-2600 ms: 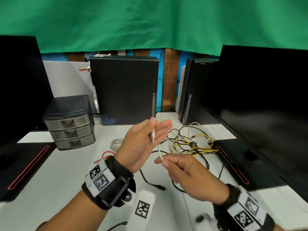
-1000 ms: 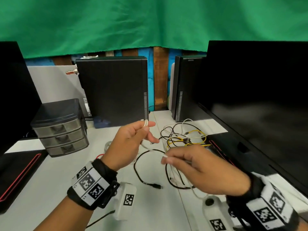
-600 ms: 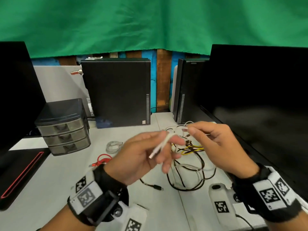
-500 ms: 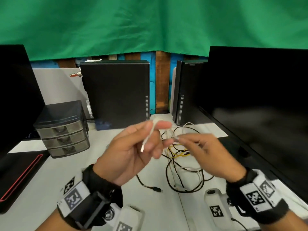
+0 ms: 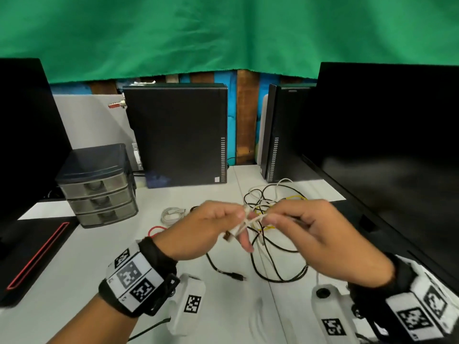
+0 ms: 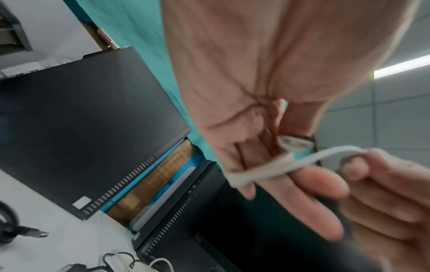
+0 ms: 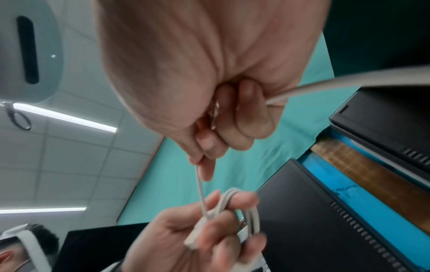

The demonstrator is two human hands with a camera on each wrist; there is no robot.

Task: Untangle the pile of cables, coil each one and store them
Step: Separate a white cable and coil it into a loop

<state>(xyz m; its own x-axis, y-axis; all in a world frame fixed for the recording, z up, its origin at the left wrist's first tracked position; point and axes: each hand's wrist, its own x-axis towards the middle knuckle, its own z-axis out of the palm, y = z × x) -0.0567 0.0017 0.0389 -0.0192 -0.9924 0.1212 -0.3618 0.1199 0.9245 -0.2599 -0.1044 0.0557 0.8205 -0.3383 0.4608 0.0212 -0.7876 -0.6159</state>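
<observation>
White cable [image 5: 244,225] loops lie wound around the left hand [image 5: 201,232] fingers [image 6: 309,198], thumb pressing them, plug end poking out below. Right hand [image 5: 320,234] pinches the free strand just beside them, above the tangled pile [image 5: 270,219] on the worktop [image 5: 74,269].

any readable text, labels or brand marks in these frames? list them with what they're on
No readable words or numbers in any view.
Small white sticker on the black computer case: too small to read.
Wristbands and white wrist camera housings: square black-and-white coded markers only, no letters.
Monitor on the right: dark, no visible brand.
Drawer unit: no label visible.
</observation>
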